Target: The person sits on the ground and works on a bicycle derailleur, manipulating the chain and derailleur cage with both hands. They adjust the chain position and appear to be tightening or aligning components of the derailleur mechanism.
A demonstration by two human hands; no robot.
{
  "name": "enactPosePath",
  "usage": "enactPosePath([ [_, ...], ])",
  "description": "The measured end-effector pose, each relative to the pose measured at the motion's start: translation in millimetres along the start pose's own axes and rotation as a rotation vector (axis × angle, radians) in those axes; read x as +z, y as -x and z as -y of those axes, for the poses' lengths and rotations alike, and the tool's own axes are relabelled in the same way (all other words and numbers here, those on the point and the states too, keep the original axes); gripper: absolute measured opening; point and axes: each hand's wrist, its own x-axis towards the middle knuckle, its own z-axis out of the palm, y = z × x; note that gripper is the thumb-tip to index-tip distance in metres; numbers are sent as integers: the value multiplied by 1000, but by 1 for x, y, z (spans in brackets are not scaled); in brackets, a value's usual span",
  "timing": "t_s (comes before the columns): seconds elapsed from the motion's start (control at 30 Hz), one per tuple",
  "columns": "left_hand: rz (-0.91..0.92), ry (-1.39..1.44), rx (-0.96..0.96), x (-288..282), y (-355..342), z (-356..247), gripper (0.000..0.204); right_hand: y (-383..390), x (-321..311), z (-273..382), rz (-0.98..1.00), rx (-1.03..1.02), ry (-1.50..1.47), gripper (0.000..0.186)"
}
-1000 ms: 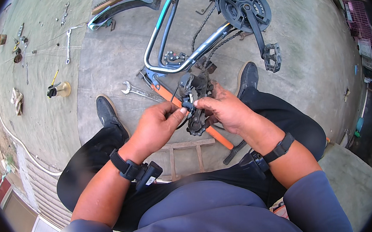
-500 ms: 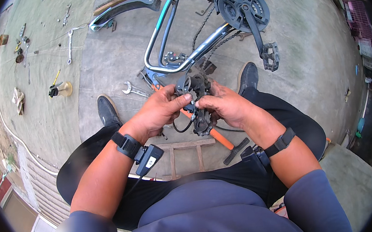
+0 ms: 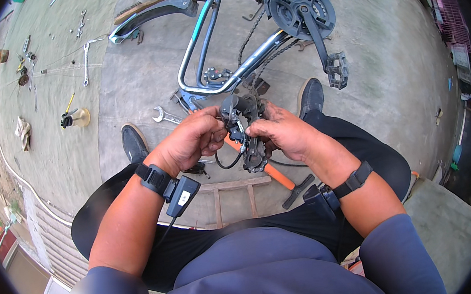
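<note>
A dirty black bicycle derailleur [image 3: 253, 153] with a cable loop hangs between my hands. My left hand [image 3: 194, 137] is closed, its thumb and forefinger pinching at the derailleur's upper left side; what exactly they grip there is too small to tell. My right hand [image 3: 285, 130] grips the right side of the derailleur, thumb pressed on its middle. Under it lie an orange-handled tool [image 3: 277, 174], whose head is hidden, and an open-end wrench [image 3: 161, 113]. Just beyond, a blue bicycle frame [image 3: 185, 66] lies with its crankset [image 3: 301, 11], pedal [image 3: 337, 72] and chain [image 3: 245, 45].
Several wrenches [image 3: 87, 65], a yellow-handled pot [image 3: 79, 116] and a rag [image 3: 23, 133] lie left. A mudguard [image 3: 150, 19] and brush [image 3: 140, 5] lie beyond. My shoes [image 3: 134, 141] flank the work; a wooden rack [image 3: 218, 203] lies between my legs. A pink cage [image 3: 451, 24] stands far right.
My left hand has moved upward along the derailleur, turning at the wrist. The derailleur has shifted a little right and now hangs more upright, with more of the cable loop showing.
</note>
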Motion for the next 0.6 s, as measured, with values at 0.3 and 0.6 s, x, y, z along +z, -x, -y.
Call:
enactPosePath([
  [0.3,-175,-160,-83,10,-8,-7,40,1,-2,3,37,45,121,43],
  [0.6,-211,-288,-14,9,-8,-8,37,6,1,8,24,53,198,50],
])
